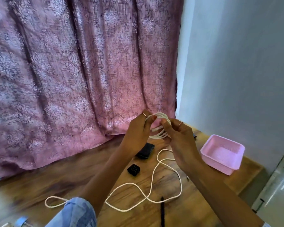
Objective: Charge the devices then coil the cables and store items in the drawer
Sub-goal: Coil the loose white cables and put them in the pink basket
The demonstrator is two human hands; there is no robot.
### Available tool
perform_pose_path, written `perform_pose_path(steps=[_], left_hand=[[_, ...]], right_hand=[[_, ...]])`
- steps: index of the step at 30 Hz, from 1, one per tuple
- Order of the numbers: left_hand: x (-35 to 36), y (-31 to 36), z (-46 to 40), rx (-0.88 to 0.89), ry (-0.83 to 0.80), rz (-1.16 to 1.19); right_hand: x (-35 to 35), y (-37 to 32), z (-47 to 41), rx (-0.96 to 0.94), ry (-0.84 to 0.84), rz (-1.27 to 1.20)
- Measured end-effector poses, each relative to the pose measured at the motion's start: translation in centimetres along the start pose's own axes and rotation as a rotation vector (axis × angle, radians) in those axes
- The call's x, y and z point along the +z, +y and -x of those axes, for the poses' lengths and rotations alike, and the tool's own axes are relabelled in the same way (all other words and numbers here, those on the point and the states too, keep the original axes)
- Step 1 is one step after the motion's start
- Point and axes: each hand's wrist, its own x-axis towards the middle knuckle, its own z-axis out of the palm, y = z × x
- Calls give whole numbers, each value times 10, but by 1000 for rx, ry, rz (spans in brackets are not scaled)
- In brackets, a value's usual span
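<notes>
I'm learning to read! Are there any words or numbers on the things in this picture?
None can be read.
The pink basket, white cable, black case and small black block show no letters or numbers.
The curtain has only a pattern.

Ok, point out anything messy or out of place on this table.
Only the white cable: part is coiled between both hands, the rest sprawls in loose loops across the table. The pink basket sits upright.

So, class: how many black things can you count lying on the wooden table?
3 clear ones: a flat black case below the left hand, a small ribbed black block nearer the camera, and a thin black strip at the near edge. A dark bit past the right hand is unclear.
</notes>
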Motion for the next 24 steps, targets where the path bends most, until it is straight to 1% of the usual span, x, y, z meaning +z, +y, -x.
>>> perform_pose_path(steps=[3, 5, 7, 10, 12, 14, 17, 21, 23, 24], left_hand=[[1, -1, -4, 26, -48, 10], [1, -4, -6, 23, -78, 24], [5, -7, -6, 14, -86, 36], [15, -7, -6, -8, -49, 66], [25, -7, -8, -27, -21, 68], [36, -8, -12, -49, -26, 41], [53, -12, -21, -64, -92, 5], [82, -19, -36, -98, -225, 20], [100, -26, -42, -169, -309, 87], [111, -29, -46, -223, -360, 156]], right_hand=[[0, 6, 0, 4, 28, -56], [-1, 8, -2, 63, -9, -154], [-6, 9, -5, 110, -54, -193], [-16, 11, -6, 116, -114, -141], [-23, 16, -7, 89, -120, -32], [-30, 18, -6, 75, -121, 83], [-46, 17, -7, 93, -161, 143], [-79, 10, -11, 71, -274, 357], [-101, 7, -15, 106, -344, 343], [-114, 6, -17, 143, -380, 259]])
